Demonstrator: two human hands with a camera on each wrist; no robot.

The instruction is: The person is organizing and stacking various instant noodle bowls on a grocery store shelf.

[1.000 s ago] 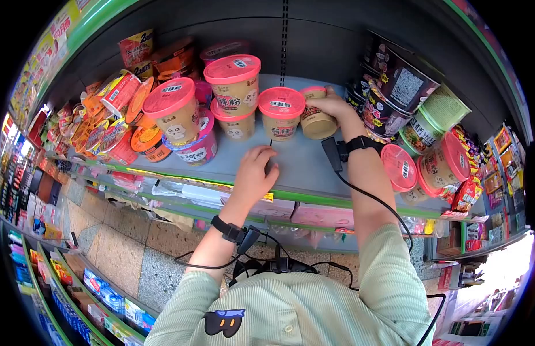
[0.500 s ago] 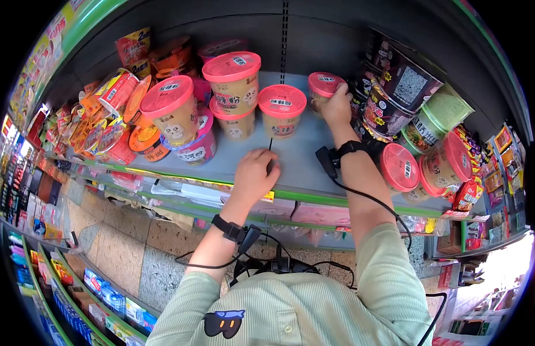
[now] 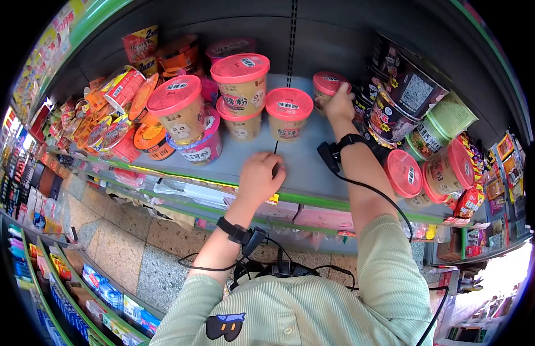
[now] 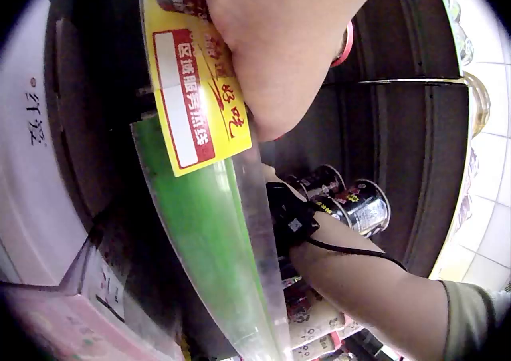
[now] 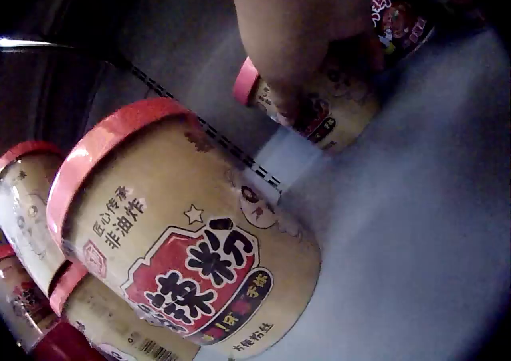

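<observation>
At the back of the shelf, my right hand (image 3: 340, 107) grips an upright pink-lidded noodle cup (image 3: 331, 83) from its right side; in the right wrist view the fingers wrap the cup (image 5: 339, 113). To its left stands a separate pink-lidded cup (image 3: 288, 113), large in the right wrist view (image 5: 192, 241). My left hand (image 3: 261, 177) rests near the shelf's front edge with loosely bent fingers and holds nothing. The left wrist view shows part of that hand (image 4: 279, 41) beside a yellow label (image 4: 196, 97).
Stacked pink-lidded cups (image 3: 240, 85) and orange bowls (image 3: 151, 138) stand on the left. Black noodle tubs (image 3: 414, 86), a green tub (image 3: 426, 135) and more pink-lidded cups (image 3: 403, 173) crowd the right. A green strip (image 3: 319, 200) runs along the shelf's front edge.
The cup in my right hand, tipped over a second ago, now stands upright at the back. My left hand has stayed near the front edge. The head view has shifted slightly.
</observation>
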